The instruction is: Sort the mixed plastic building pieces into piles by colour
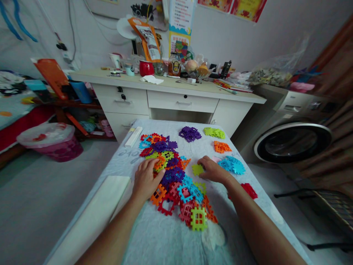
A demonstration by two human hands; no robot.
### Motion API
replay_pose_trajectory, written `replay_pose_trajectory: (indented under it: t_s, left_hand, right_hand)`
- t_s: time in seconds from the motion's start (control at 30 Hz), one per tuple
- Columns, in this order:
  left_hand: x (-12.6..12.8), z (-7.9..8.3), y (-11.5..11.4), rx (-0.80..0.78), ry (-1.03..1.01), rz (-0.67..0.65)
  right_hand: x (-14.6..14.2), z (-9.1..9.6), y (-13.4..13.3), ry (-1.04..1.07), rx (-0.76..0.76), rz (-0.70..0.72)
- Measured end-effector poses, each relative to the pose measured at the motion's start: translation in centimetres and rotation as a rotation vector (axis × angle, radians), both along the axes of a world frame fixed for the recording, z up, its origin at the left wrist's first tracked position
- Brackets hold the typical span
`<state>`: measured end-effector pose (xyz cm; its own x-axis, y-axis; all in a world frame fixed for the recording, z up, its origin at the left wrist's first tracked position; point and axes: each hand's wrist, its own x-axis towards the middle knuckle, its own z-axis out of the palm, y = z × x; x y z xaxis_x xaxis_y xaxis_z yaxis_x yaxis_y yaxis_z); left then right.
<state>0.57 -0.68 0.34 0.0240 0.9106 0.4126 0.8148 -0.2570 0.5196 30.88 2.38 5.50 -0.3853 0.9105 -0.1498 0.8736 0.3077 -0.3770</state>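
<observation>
A mixed heap of interlocking plastic building pieces (172, 176) lies along the middle of the cloth-covered table. On its left side, my left hand (146, 178) has thumb and fingers around an orange building piece (160, 164), partly hidden by the fingers. To the right of the heap, my right hand (213, 170) pinches a lime green building piece (197, 169) low over the cloth. Separate single-colour groups lie beyond and to the right: purple pieces (190, 134), lime green pieces (214, 132), orange pieces (222, 147), blue pieces (232, 165) and red pieces (249, 190).
A long white box (93, 217) lies along the table's left edge, with a smaller white box (134, 137) farther back. Behind stands a white desk (182, 101) crowded with jars and packets. A washing machine (289, 125) is at right, a pink bin (52, 143) at left.
</observation>
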Motion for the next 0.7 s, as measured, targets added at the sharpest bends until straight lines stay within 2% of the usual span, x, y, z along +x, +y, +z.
replay_pose_trajectory:
  t_s: [0.2, 0.47, 0.7]
  left_hand:
    - [0.0, 0.1, 0.1, 0.008, -0.013, 0.001]
    - [-0.1, 0.0, 0.1, -0.011, 0.004, -0.002]
    - [-0.1, 0.0, 0.1, -0.02, -0.023, -0.005]
  right_hand:
    - [2.5, 1.5, 4.3, -0.077, 0.062, -0.089]
    - [6.8, 1.3, 13.1, -0.175, 0.316, -0.507]
    - [7.8, 0.9, 17.3, -0.114, 0.344, -0.762]
